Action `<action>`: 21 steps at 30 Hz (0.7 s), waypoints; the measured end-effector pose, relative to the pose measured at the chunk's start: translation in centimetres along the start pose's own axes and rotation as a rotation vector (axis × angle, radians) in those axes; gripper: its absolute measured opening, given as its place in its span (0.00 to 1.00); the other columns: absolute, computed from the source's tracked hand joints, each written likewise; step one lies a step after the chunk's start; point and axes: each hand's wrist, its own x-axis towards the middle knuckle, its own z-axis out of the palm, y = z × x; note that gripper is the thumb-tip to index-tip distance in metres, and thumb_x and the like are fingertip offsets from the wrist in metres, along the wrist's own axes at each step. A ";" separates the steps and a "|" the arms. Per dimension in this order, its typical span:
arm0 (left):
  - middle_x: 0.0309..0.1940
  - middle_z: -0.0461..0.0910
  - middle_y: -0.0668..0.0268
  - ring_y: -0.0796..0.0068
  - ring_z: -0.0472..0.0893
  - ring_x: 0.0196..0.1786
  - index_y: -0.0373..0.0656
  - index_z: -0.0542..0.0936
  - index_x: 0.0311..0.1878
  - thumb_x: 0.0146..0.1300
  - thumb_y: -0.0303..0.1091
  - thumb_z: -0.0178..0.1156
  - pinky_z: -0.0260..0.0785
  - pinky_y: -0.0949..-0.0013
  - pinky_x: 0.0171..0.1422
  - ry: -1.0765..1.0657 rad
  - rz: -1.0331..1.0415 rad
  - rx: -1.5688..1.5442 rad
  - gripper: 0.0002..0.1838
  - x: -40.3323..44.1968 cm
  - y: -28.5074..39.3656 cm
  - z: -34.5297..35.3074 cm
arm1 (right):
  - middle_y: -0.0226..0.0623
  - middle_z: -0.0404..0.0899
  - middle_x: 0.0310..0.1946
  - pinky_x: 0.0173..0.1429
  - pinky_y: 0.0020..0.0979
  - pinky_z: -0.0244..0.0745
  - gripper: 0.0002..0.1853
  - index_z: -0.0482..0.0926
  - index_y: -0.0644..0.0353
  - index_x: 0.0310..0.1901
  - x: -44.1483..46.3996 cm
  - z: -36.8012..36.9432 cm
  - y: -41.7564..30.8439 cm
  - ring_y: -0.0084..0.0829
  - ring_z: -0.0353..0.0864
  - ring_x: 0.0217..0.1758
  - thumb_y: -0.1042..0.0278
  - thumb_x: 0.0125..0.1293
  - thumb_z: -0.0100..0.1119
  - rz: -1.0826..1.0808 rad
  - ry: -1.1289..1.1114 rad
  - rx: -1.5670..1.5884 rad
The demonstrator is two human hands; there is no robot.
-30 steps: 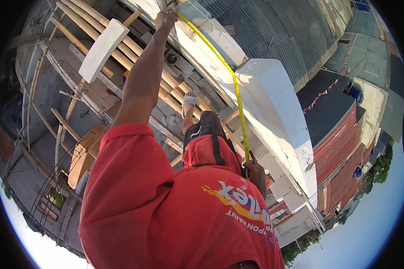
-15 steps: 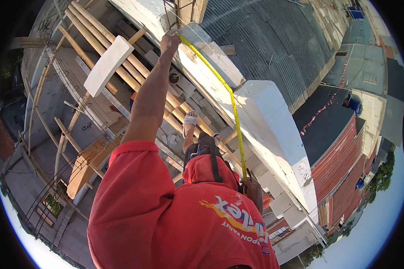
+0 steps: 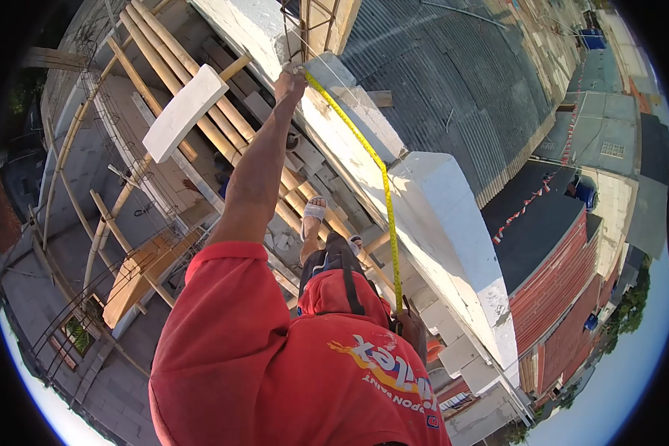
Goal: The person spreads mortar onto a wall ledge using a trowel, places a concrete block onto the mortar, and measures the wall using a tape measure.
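My left hand [image 3: 290, 84] is stretched far out along the wall top, its fingers closed on the end of a yellow tape measure [image 3: 391, 223]. The blade runs over the pale block wall [image 3: 442, 238], bends at a block's corner, and comes back toward my body. Close to my waist, my right hand [image 3: 412, 328] is closed around the tape's near end; shade and my red shirt hide part of it. Steel rebar [image 3: 293, 33] stands just past my left hand.
Bamboo poles [image 3: 227, 134] lie below me, with my sandalled foot [image 3: 314, 208] on them. A white block [image 3: 185, 114] rests across the poles. Beyond the wall are a corrugated metal roof [image 3: 431, 82] and a red roof [image 3: 554, 271]. A wooden board [image 3: 137, 279] lies at lower left.
The view has shifted slightly, so most of the scene sits a little lower. Both hands keep their hold, and the tape stays stretched along the wall.
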 end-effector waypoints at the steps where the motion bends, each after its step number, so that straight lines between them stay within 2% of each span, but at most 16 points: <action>1: 0.36 0.89 0.61 0.68 0.89 0.42 0.53 0.81 0.60 0.70 0.44 0.57 0.78 0.63 0.51 0.009 0.005 -0.003 0.19 0.2 -0.2 0.2 | 0.42 0.84 0.37 0.42 0.37 0.76 0.13 0.84 0.59 0.44 -0.2 -0.3 -0.8 0.42 0.85 0.39 0.66 0.59 0.63 -0.077 -0.004 -0.075; 3: 0.37 0.89 0.60 0.68 0.89 0.42 0.53 0.81 0.60 0.69 0.43 0.57 0.77 0.62 0.52 -0.002 0.012 -0.027 0.18 0.0 -0.1 0.1 | 0.43 0.84 0.39 0.43 0.38 0.77 0.12 0.83 0.59 0.45 -1.3 -1.7 -6.2 0.44 0.86 0.41 0.72 0.57 0.63 -0.109 -0.042 -0.234; 5: 0.37 0.89 0.60 0.68 0.89 0.43 0.53 0.82 0.60 0.69 0.43 0.57 0.77 0.62 0.52 -0.003 0.006 -0.040 0.18 -0.5 0.5 -0.2 | 0.43 0.84 0.39 0.43 0.38 0.78 0.12 0.83 0.59 0.44 -1.2 -1.5 -6.1 0.45 0.86 0.41 0.73 0.57 0.63 -0.093 -0.037 -0.190; 8: 0.40 0.88 0.59 0.68 0.88 0.43 0.51 0.81 0.59 0.69 0.42 0.59 0.77 0.63 0.52 0.029 0.009 -0.059 0.18 -0.8 1.0 -0.1 | 0.43 0.84 0.38 0.41 0.37 0.76 0.11 0.83 0.59 0.45 -0.1 0.1 -0.8 0.42 0.85 0.40 0.71 0.59 0.62 -0.093 -0.010 -0.086; 10: 0.42 0.88 0.60 0.69 0.88 0.44 0.48 0.81 0.59 0.69 0.41 0.62 0.78 0.64 0.51 0.085 0.054 -0.081 0.18 -0.7 1.2 -0.4 | 0.42 0.83 0.35 0.39 0.36 0.74 0.11 0.83 0.60 0.46 -0.1 0.4 0.0 0.38 0.83 0.37 0.66 0.64 0.60 0.036 -0.015 0.055; 12: 0.44 0.87 0.61 0.70 0.87 0.45 0.44 0.80 0.58 0.68 0.38 0.65 0.78 0.66 0.50 0.041 0.080 -0.481 0.18 -1.1 2.6 0.0 | 0.40 0.81 0.32 0.37 0.34 0.71 0.13 0.83 0.61 0.47 0.2 0.2 -0.6 0.33 0.80 0.33 0.61 0.69 0.57 0.294 -0.041 0.259; 13: 0.45 0.87 0.62 0.70 0.87 0.45 0.42 0.79 0.58 0.68 0.37 0.67 0.78 0.66 0.49 0.016 0.090 -0.678 0.18 -2.0 4.1 -0.2 | 0.39 0.80 0.31 0.36 0.33 0.70 0.15 0.83 0.61 0.47 -0.2 -0.3 -3.0 0.31 0.78 0.32 0.60 0.70 0.55 0.306 -0.046 0.220; 14: 0.48 0.85 0.62 0.69 0.85 0.50 0.40 0.79 0.57 0.69 0.29 0.66 0.81 0.65 0.57 -0.020 0.077 -0.797 0.15 -3.1 5.9 -0.6 | 0.38 0.79 0.30 0.36 0.32 0.69 0.16 0.83 0.62 0.48 -1.0 -1.1 -6.5 0.28 0.76 0.31 0.58 0.72 0.53 0.319 -0.052 0.179; 15: 0.48 0.85 0.61 0.69 0.85 0.50 0.40 0.79 0.57 0.68 0.29 0.67 0.81 0.65 0.58 -0.058 0.105 -0.857 0.16 -3.2 6.6 -0.6 | 0.37 0.78 0.29 0.35 0.31 0.67 0.18 0.83 0.62 0.49 -1.7 -1.6 -8.4 0.26 0.74 0.31 0.56 0.74 0.51 0.332 -0.057 0.137; 17: 0.48 0.85 0.61 0.69 0.85 0.49 0.39 0.79 0.57 0.66 0.28 0.69 0.81 0.64 0.59 -0.131 0.162 -0.980 0.18 -3.0 7.8 -0.6 | 0.36 0.78 0.28 0.35 0.31 0.67 0.18 0.83 0.63 0.49 -2.6 -1.9 -8.3 0.24 0.72 0.30 0.56 0.74 0.51 0.213 -0.025 0.113; 18: 0.48 0.85 0.61 0.68 0.85 0.50 0.39 0.79 0.56 0.64 0.27 0.71 0.81 0.64 0.59 -0.122 0.107 -1.027 0.19 -2.8 8.5 -0.6 | 0.35 0.78 0.28 0.35 0.30 0.67 0.18 0.83 0.64 0.49 -3.0 -2.0 -8.2 0.23 0.72 0.30 0.57 0.75 0.50 0.154 -0.008 0.101; 21: 0.48 0.85 0.61 0.67 0.85 0.52 0.39 0.79 0.56 0.65 0.27 0.70 0.81 0.64 0.61 -0.108 0.049 -1.020 0.17 -3.2 10.2 -1.3 | 0.32 0.78 0.28 0.35 0.30 0.67 0.19 0.83 0.64 0.49 -4.3 -2.6 -7.9 0.22 0.72 0.30 0.56 0.75 0.50 0.227 0.005 0.239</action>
